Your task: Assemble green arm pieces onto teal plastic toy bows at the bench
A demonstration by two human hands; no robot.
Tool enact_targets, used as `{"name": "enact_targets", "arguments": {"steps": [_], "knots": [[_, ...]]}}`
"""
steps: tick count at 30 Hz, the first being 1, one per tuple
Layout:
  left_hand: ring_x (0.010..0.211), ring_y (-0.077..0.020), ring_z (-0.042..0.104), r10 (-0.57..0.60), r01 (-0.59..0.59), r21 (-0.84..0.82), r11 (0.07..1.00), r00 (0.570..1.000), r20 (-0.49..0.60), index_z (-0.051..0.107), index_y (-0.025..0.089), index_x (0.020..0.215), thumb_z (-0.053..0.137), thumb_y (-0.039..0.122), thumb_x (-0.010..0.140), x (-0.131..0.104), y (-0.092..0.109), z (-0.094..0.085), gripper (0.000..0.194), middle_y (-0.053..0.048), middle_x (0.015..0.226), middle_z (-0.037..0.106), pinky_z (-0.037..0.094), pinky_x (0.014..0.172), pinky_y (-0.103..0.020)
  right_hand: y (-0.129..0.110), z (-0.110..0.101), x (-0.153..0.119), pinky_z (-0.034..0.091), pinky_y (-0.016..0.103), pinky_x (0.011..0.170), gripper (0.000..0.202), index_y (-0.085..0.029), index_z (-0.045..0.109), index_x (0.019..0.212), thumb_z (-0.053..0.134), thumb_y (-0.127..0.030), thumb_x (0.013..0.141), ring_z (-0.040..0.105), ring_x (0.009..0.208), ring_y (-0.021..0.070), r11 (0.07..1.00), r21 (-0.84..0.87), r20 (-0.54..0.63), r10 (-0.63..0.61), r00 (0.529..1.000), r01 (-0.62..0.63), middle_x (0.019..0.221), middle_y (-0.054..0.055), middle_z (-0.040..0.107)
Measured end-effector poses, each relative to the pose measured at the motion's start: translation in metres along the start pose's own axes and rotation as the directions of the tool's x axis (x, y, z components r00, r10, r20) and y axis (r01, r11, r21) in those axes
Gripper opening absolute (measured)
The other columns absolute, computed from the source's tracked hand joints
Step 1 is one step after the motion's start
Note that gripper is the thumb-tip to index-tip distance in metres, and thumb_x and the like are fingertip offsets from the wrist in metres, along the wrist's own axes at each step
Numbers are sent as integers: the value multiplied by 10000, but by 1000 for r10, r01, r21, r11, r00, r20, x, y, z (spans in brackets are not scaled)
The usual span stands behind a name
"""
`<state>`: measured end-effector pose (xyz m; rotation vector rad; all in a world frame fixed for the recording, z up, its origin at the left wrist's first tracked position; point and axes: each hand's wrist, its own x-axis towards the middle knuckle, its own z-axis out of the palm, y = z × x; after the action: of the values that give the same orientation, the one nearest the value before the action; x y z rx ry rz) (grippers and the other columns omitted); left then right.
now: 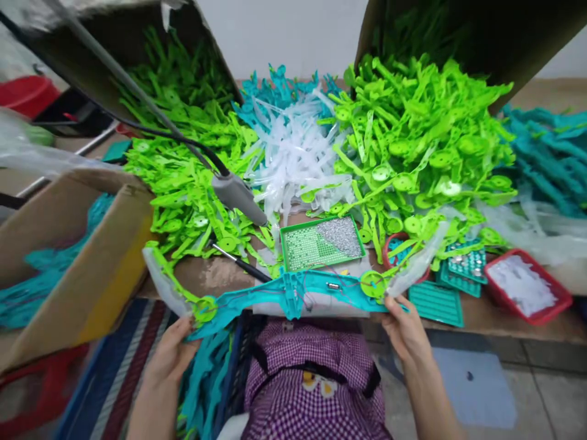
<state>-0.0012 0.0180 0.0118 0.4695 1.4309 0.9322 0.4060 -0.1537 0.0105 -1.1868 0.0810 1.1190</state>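
Observation:
My left hand point(170, 349) and my right hand point(407, 333) hold a long bow-shaped teal plastic part point(257, 296) by its two ends, above the table's front edge. Each end carries a lime green arm with a round disc and a translucent white strip: the left strip point(161, 282) rises above my left hand, the right strip point(424, 260) above my right. Thin wires and a small metal piece point(333, 285) lie inside the shell. Just behind it is a green tray point(284, 253) of tiny silvery screws. A black-handled screwdriver point(241, 263) lies left of the tray.
Lime green parts point(426, 134) and white strips point(298, 146) are heaped behind. A grey cabled tool point(238, 198) hangs over the table. A cardboard box point(132, 244) with teal parts stands left. To the right are teal trays point(435, 304) and a red basket point(545, 308) of white pieces.

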Motion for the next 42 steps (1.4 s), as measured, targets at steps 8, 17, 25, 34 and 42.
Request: {"name": "enact_targets", "arguments": {"steps": [8, 17, 25, 34, 42], "knots": [[657, -194, 684, -30, -2, -155, 988, 979, -201, 705, 135, 695, 830, 171, 502, -156, -32, -11, 232, -47, 732, 743, 575, 621, -248, -99, 11, -50, 584, 364, 817, 339, -196, 735, 870, 852, -343, 588, 706, 834, 208, 969, -224, 221, 156, 963, -106, 893, 45, 751], [650, -165, 668, -52, -101, -429, 898, 943, -330, 746, 111, 768, 873, 295, 526, -269, -119, -86, 329, -76, 735, 742, 508, 640, -221, -66, 69, -52, 532, 371, 933, 352, -199, 719, 909, 810, -382, 622, 685, 962, 215, 759, -646, 333, 375, 865, -81, 957, 40, 746], [627, -154, 657, -45, -249, -598, 762, 900, -433, 728, 101, 698, 867, 287, 548, -280, -150, -92, 277, -67, 687, 724, 496, 656, -240, -47, 96, -56, 462, 435, 1032, 377, -188, 681, 1043, 701, -380, 720, 628, 1093, 231, 633, -770, 399, 383, 833, 78, 1107, 65, 702], [670, -187, 679, 13, -290, -559, 777, 895, -446, 742, 76, 785, 879, 312, 531, -339, -174, -100, 373, -95, 733, 735, 503, 690, -274, -39, 59, -89, 460, 389, 1044, 410, -217, 663, 1084, 722, -339, 697, 582, 1155, 202, 727, -677, 537, 380, 753, 116, 1171, 18, 669], [702, -180, 682, 25, -254, -540, 802, 918, -395, 737, 78, 808, 874, 337, 559, -402, -187, -113, 385, -92, 761, 738, 498, 726, -273, -50, 2, -127, 498, 463, 1003, 526, -275, 589, 1252, 644, -429, 751, 614, 1124, 258, 636, -757, 517, 443, 733, 150, 1199, 46, 664]]}}
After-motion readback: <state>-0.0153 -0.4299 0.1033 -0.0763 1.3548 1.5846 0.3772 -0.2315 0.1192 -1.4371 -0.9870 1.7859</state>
